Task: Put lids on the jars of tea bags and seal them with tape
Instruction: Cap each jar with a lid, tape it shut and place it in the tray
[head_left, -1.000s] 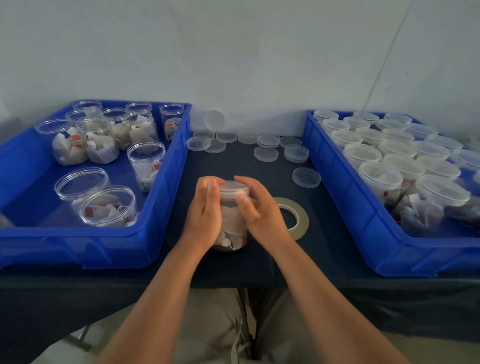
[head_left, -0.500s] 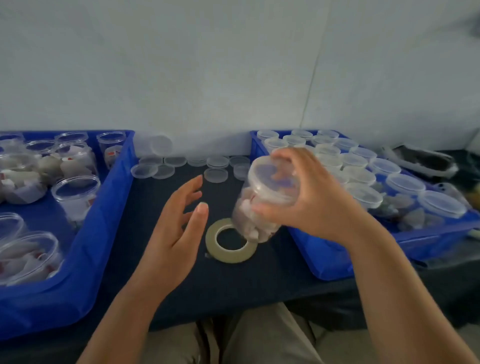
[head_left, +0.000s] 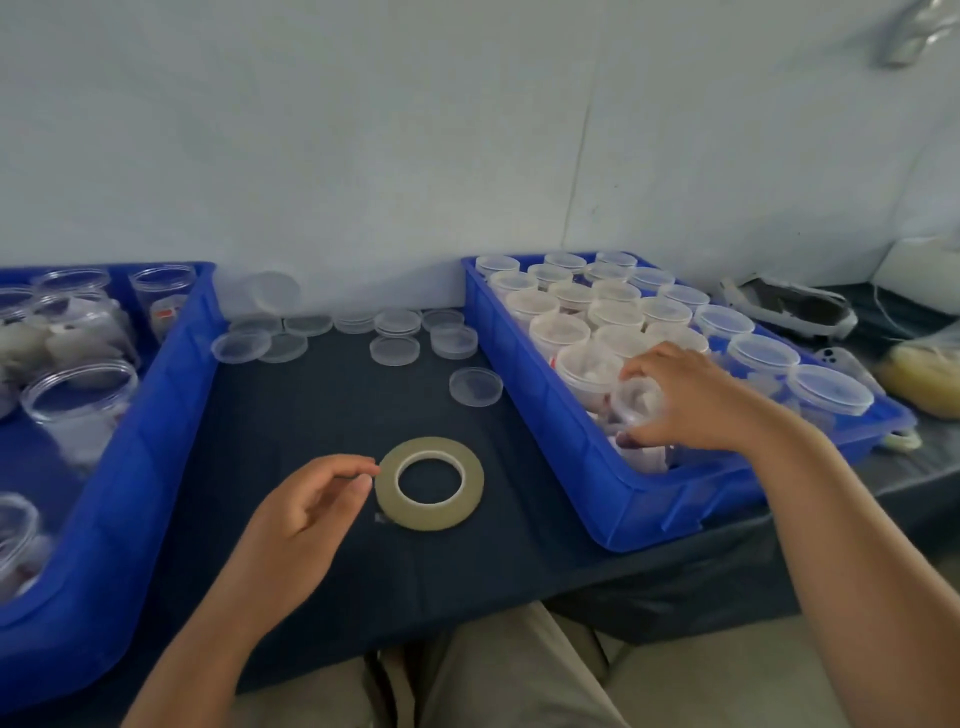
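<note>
Lidded jar (head_left: 638, 404) of tea bags, right fingers (head_left: 647, 365) curled round it, inside right blue bin (head_left: 613, 501); left fingers (head_left: 335, 466) loose, empty.

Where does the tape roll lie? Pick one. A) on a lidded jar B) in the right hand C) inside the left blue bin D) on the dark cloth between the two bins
D: the tape roll lies flat on the dark cloth between the left bin and right bin, by the left hand; the right hand grips a jar.

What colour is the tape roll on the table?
The tape roll is pale olive-tan, white core; head view.
</note>
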